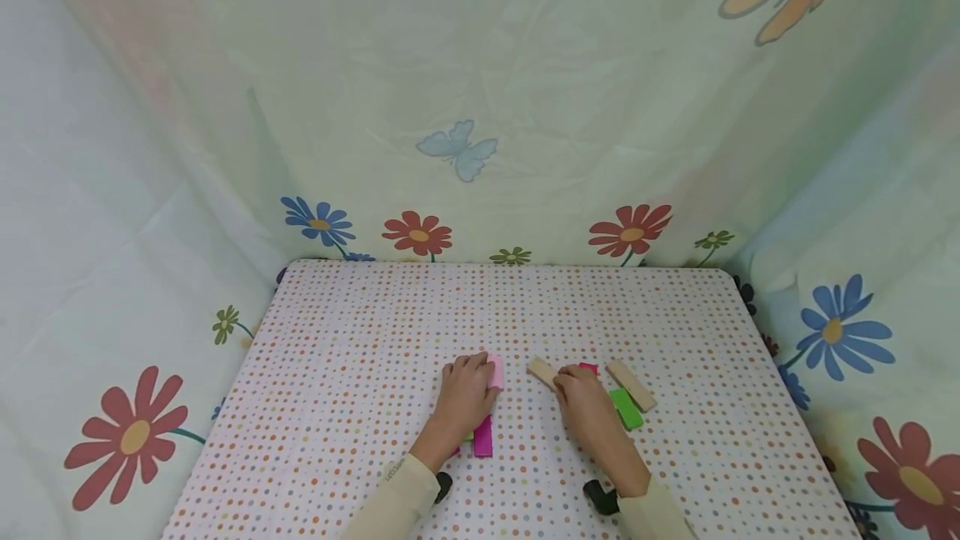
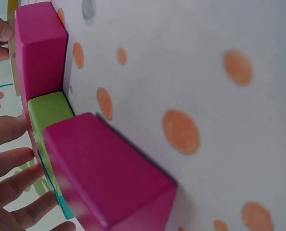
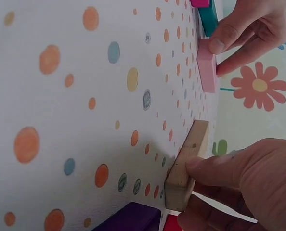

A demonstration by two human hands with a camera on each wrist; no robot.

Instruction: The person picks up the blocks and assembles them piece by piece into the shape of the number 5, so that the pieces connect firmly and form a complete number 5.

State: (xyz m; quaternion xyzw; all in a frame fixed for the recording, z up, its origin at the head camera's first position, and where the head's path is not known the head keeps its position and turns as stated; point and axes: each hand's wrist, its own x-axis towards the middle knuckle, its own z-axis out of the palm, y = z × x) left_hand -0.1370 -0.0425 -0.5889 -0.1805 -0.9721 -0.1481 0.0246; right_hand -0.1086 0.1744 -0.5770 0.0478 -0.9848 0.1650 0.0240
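Note:
My left hand (image 1: 467, 390) pinches a light pink block (image 3: 207, 67), thumb on one side and fingers on the other in the right wrist view. Under and beside that hand lie magenta blocks (image 2: 109, 168), a light green block (image 2: 51, 107) and a teal block (image 3: 208, 19), set close together. My right hand (image 1: 588, 407) holds a plain wooden block (image 3: 186, 166) between thumb and fingers, low over the table. Near its fingers are a red-pink block (image 1: 588, 367) and a purple block (image 3: 131, 219), the latter only partly in view.
Right of my right hand, a green block (image 1: 626, 409) lies beside another wooden block (image 1: 632, 384). The table (image 1: 375, 315) has a dotted cover. Flowered curtains (image 1: 337, 107) hang behind it and on both sides.

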